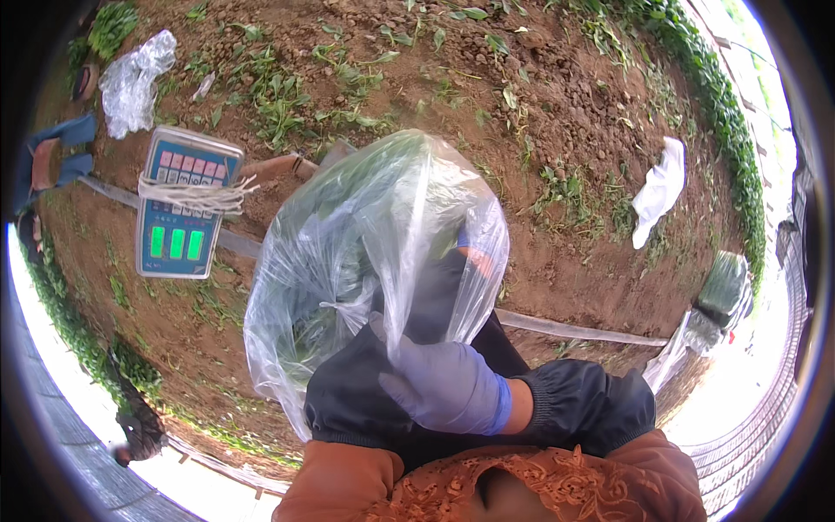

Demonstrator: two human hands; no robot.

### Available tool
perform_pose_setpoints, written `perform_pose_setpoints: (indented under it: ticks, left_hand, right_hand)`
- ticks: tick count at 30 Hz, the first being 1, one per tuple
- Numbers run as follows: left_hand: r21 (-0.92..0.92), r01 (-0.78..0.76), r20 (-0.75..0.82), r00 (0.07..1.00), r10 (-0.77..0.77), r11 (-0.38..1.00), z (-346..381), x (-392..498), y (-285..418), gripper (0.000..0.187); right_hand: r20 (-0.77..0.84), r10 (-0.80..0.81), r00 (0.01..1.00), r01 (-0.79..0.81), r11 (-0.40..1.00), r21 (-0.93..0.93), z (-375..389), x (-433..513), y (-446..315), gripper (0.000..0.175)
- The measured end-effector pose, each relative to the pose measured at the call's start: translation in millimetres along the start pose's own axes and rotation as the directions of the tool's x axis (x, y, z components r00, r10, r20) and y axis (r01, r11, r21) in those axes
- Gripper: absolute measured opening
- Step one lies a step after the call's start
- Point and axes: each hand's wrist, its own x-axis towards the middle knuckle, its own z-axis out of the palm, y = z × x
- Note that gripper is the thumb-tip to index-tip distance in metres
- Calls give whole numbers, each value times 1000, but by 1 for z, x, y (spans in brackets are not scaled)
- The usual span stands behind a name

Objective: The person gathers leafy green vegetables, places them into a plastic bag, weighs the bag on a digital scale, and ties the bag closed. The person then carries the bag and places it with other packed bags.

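A large clear plastic bag point(365, 215) fills the middle of the view, with green leafy vegetables point(319, 326) showing through its film. My right hand point(450, 385), in a pale purple-blue disposable glove, grips a gathered fold of the bag's film at the near side. A dark sleeve covers my left arm, which crosses over to the right under or inside the film. Of my left hand point(464, 237), only a bit of blue glove shows through the plastic; its fingers are hidden. Left of the bag is a digital scale's display panel point(186, 225), wrapped with white string point(189, 194) and lit green.
Bare soil point(417, 85) with scattered leaves lies ahead. A crumpled clear bag point(134, 88) lies far left, a white plastic piece point(660, 189) at right. Packed greens point(724, 280) stand at the right edge. A pale strip point(580, 326) runs across the ground. Leafy plants point(717, 104) line the sides.
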Motion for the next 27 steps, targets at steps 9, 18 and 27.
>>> perform_pose_setpoints:
  ticks: [9,18,27]
  left_hand:
    - [-255,149,62,989,-138,955,-18,-10,14,33]
    - [-265,131,-145,974,-173,955,-19,-37,32,30]
    - [-769,-195,-465,825,-323,608,-12,-98,65,28]
  right_hand:
    - [-65,31,997,-30,999,17,10,-2,1,38]
    - [-93,-11,996,8,999,-31,24,1,-5,33]
    - [-113,-116,987,83,960,-267,11,-14,11,34]
